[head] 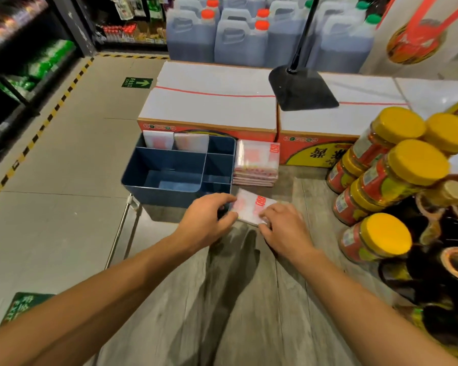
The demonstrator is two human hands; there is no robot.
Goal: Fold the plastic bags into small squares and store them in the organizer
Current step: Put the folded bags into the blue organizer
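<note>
White folded bag [250, 207] | between left hand [206, 220], right hand [283, 225] | tabletop

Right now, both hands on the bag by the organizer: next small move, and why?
Probably press the fold flat, then lift it. Left hand and right hand hold a folded bag on the table. The blue organizer already has two folded bags in its back slots.
</note>
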